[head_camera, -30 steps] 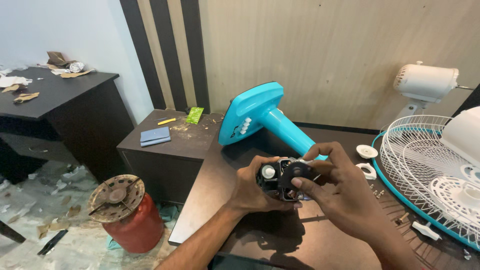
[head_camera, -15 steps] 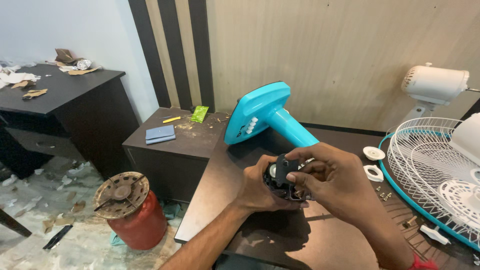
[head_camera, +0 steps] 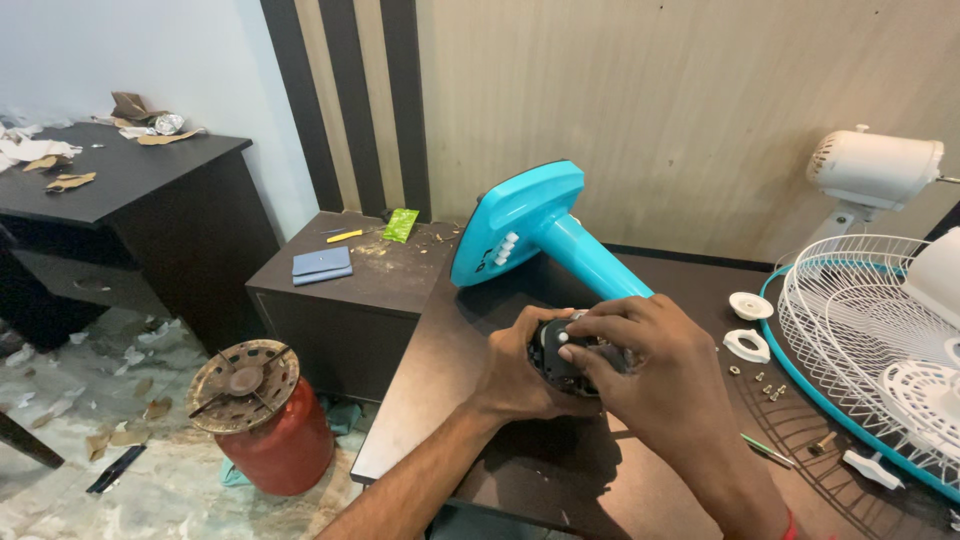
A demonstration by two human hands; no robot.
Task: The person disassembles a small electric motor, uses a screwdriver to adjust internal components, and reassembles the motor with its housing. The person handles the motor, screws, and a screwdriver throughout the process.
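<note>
The black motor housing (head_camera: 560, 355) sits just above the dark bench (head_camera: 640, 490), at the foot of the turquoise fan stand (head_camera: 545, 235), which lies tipped toward eleven o'clock. The left hand (head_camera: 520, 375) cups it from nine o'clock, its grip closed round the casing to steady it. The right hand (head_camera: 650, 355) covers it from three o'clock, fingertips (head_camera: 570, 350) pinched on the top. Small screws (head_camera: 765, 385) and white caps (head_camera: 750, 305) lie at three o'clock, beside the wire fan guard (head_camera: 860, 330), all within reach.

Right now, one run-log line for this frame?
left hand: grips black motor part | right hand: fingers on it | blue fan stand: lying behind
</note>
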